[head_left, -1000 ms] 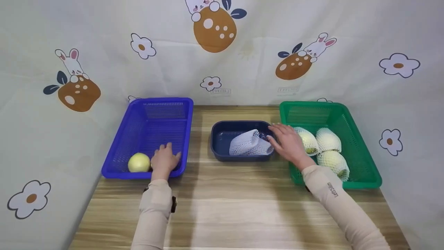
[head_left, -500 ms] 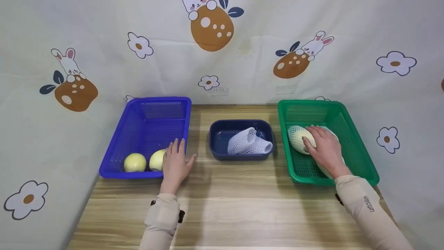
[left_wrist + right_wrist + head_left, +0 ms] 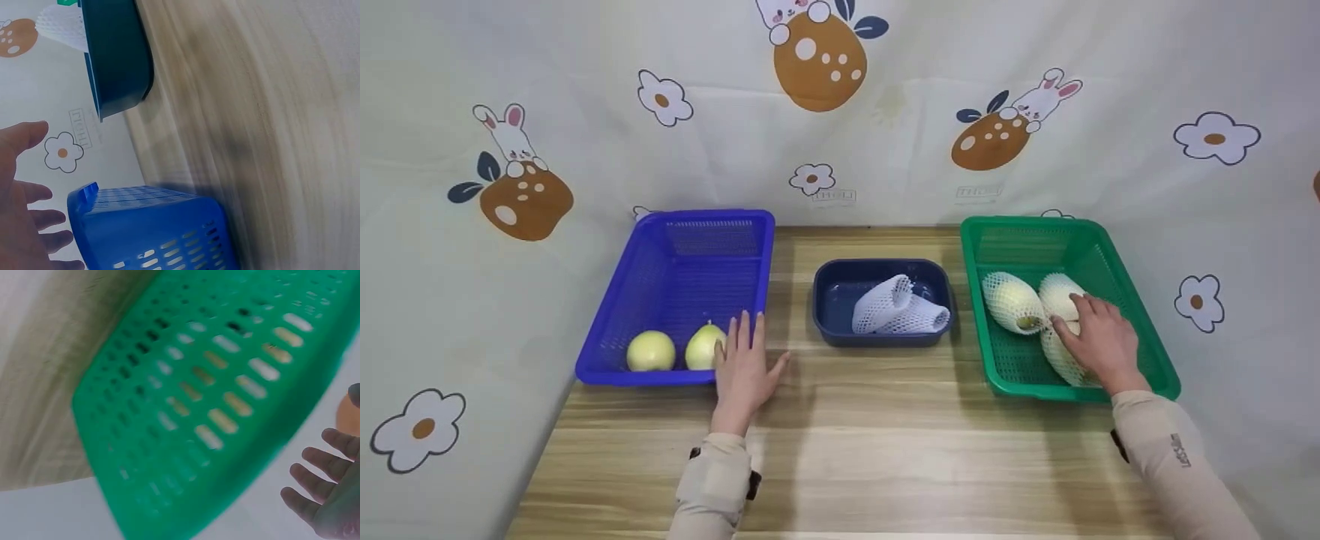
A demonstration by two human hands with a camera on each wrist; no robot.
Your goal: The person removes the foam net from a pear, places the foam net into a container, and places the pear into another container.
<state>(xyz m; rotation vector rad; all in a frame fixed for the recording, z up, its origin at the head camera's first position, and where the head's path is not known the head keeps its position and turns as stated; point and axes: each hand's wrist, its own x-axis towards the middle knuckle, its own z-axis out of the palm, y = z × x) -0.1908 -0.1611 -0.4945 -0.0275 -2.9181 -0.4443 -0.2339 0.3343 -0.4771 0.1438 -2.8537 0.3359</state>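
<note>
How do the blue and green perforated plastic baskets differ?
The blue perforated plastic basket shows two bare yellowish fruits; the green perforated plastic basket shows three, in white mesh sleeves. In the head view, the blue basket stands left, the green basket right. Both have open tops.

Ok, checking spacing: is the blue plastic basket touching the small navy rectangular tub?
Apart: the head view shows wood-grain tabletop between basket and tub.

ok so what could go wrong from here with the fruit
The right hand is over wrapped fruits bunched together in the green basket, so moving one might nudge the others. The left hand is close to bare fruits in the blue basket; a bump could roll or bruise them.
</note>
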